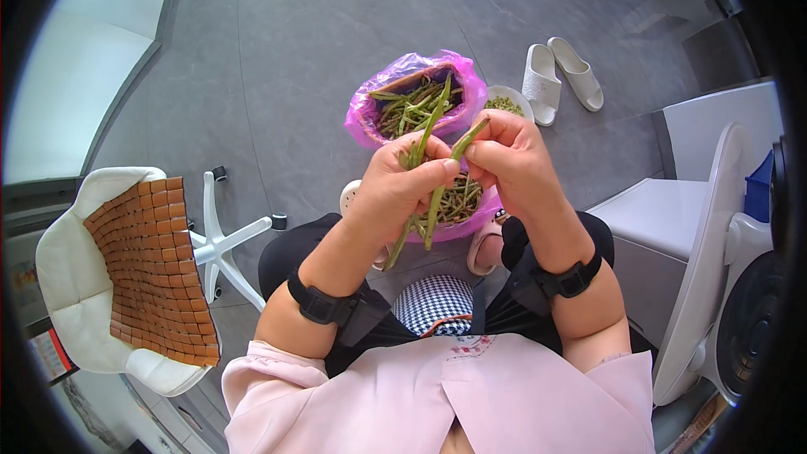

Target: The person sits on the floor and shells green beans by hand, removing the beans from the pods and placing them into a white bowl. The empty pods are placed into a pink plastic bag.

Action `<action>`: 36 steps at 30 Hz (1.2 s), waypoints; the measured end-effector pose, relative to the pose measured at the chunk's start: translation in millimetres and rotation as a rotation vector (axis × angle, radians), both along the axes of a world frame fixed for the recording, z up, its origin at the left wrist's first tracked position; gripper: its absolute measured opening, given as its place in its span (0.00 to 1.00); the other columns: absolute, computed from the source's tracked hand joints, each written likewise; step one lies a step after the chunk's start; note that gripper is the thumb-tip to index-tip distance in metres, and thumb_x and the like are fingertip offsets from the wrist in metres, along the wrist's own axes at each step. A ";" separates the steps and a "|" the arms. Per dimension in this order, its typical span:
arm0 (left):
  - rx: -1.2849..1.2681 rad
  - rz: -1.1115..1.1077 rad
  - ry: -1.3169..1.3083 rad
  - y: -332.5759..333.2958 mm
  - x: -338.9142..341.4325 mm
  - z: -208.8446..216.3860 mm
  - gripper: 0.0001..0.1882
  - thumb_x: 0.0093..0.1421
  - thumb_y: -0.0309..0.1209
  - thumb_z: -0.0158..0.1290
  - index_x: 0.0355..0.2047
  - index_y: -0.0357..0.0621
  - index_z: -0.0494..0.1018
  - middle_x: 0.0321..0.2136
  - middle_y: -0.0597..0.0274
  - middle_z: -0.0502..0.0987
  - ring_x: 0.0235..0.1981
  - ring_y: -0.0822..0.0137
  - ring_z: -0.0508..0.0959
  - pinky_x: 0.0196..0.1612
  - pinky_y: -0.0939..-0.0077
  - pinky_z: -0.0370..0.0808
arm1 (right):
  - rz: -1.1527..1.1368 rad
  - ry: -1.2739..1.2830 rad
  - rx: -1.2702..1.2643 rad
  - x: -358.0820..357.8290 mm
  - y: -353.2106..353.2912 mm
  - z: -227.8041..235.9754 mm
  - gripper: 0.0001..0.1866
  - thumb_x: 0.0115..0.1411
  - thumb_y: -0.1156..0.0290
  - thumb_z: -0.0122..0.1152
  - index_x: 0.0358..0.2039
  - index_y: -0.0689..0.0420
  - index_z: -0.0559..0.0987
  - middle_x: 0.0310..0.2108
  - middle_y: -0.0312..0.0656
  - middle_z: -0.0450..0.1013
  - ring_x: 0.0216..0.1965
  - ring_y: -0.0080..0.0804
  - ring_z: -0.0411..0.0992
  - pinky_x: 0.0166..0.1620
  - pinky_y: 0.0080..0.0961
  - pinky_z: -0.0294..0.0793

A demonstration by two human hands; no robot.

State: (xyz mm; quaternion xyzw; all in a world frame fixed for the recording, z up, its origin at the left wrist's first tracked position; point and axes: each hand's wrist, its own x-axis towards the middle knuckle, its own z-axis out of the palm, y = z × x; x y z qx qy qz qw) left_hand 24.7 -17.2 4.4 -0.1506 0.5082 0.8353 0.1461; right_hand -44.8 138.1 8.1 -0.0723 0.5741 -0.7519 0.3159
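My left hand is closed round several long green bean pods, which stick out above and below the fist. Between both hands is a shorter bean pod, pinched by the thumb and fingers of my right hand; its lower end meets my left thumb. Just beyond the hands stands a container lined with a pink plastic bag, heaped with green and brownish pods. Below my hands, partly hidden by them, a second pink bag holds thin pods or husks. Small green beans lie in a white bowl, partly behind my right hand.
White slippers lie on the grey tiled floor at the far right. To the left is a white swivel chair with a brown tiled mat. A white cabinet and a white fan stand at the right.
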 end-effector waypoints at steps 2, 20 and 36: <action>0.066 -0.021 0.009 0.5 0.7 -2.4 0.07 0.52 0.29 0.53 0.30 0.42 0.69 0.20 0.68 0.71 0.17 0.83 0.65 0.18 0.89 0.60 | 0.027 -0.113 -0.082 -1.0 0.0 1.8 0.02 0.47 0.77 0.52 0.20 0.60 0.73 0.15 0.34 0.67 0.15 0.14 0.62 0.18 0.11 0.58; -0.461 -0.007 0.282 7.1 -0.7 -6.7 0.07 0.58 0.29 0.48 0.33 0.38 0.69 0.18 0.69 0.68 0.19 0.82 0.67 0.22 0.88 0.64 | 0.112 0.110 0.179 -0.1 1.8 5.0 0.03 0.47 0.76 0.53 0.19 0.57 0.69 0.14 0.31 0.65 0.14 0.13 0.61 0.17 0.10 0.56; -0.112 0.011 0.081 -0.3 -3.7 -5.4 0.09 0.61 0.35 0.44 0.35 0.43 0.67 0.16 0.70 0.67 0.13 0.82 0.64 0.16 0.88 0.61 | 0.077 -0.102 -0.039 0.4 -4.1 -3.2 0.07 0.52 0.70 0.59 0.23 0.58 0.71 0.18 0.32 0.67 0.17 0.14 0.64 0.19 0.11 0.62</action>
